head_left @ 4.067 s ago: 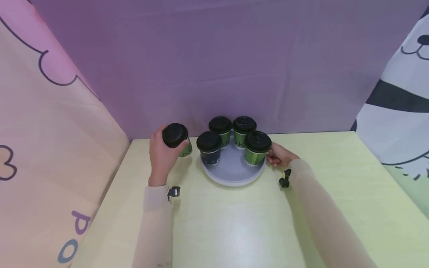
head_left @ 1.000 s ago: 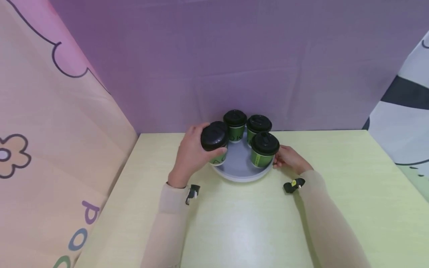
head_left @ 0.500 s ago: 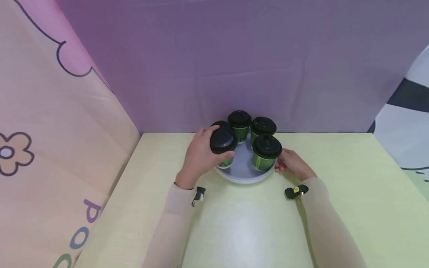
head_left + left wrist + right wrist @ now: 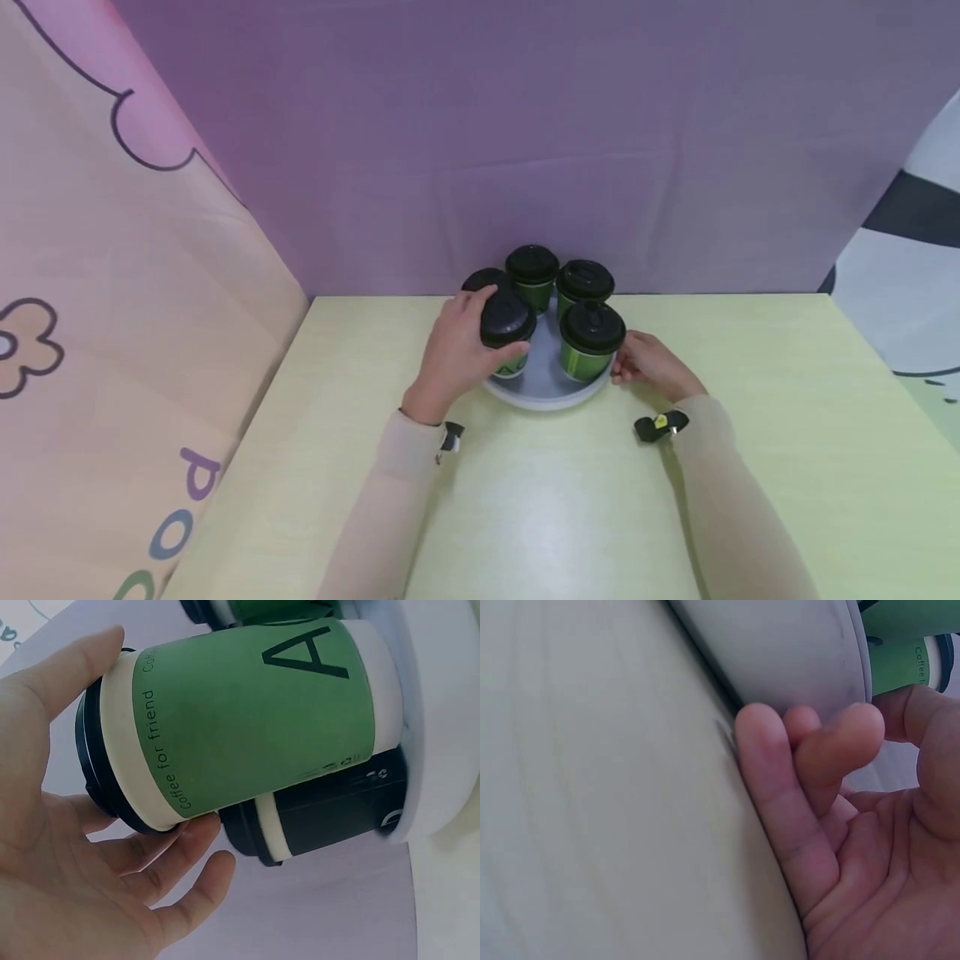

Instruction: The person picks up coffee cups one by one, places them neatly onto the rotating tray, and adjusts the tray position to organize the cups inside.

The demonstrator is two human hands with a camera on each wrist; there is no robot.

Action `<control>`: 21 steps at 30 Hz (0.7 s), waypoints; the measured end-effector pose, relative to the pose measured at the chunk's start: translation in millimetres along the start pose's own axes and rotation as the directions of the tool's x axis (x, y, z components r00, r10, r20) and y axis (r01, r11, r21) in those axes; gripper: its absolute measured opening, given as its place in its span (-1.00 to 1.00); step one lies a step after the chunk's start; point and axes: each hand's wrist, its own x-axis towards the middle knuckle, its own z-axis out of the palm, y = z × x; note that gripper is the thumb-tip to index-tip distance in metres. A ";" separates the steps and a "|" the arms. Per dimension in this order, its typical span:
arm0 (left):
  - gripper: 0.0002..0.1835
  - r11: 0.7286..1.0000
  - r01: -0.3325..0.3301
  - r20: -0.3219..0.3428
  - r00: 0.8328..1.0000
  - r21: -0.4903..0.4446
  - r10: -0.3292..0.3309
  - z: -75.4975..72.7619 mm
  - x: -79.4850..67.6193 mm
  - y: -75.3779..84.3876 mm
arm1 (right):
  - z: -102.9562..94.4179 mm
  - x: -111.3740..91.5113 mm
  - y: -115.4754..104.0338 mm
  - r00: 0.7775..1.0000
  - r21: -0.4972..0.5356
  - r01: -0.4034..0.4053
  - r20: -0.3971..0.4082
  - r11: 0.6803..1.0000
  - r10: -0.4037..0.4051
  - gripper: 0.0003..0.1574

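Observation:
My left hand (image 4: 453, 350) grips a green paper coffee cup (image 4: 512, 365) by its black lid, thumb on one side and fingers on the other. The cup is over the left front of a round pale grey tray (image 4: 543, 404), its base close at the tray in the left wrist view. Behind it stands a dark paper cup (image 4: 337, 802), mostly hidden in the head view. More green lidded cups stand at the tray's back (image 4: 534, 292), back right (image 4: 573, 307) and right (image 4: 585, 364). My right hand (image 4: 652, 362) holds the tray's right rim with curled fingers.
The tray stands on a light wooden table (image 4: 540, 500), near its back edge. A purple cloth backdrop (image 4: 480, 150) rises behind it. Printed cloth panels stand on the left (image 4: 112, 292) and right (image 4: 915, 283).
My left hand has carried the green cup rightward from beside the tray to over its left front. The cups on the tray have shifted clockwise around it. My right hand stays at the rim.

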 end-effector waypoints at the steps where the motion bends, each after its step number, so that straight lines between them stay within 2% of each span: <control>1: 0.02 1.000 0.003 0.002 1.000 0.003 -0.003 1.3 0.1 0.5 | -0.6 0.5 0.1 1.000 -0.003 -0.001 0.004 1.000 0.001 -0.43; 12: 0.01 0.999 -0.003 0.017 1.000 0.052 0.002 14.7 0.4 0.9 | -2.2 4.2 4.8 1.000 -0.003 -0.001 0.031 1.000 0.001 -0.35; 21: 0.02 0.997 -0.019 0.034 0.999 0.071 0.016 21.1 -1.1 -0.3 | -1.7 5.0 2.6 0.999 0.006 -0.001 0.054 1.000 0.001 -0.42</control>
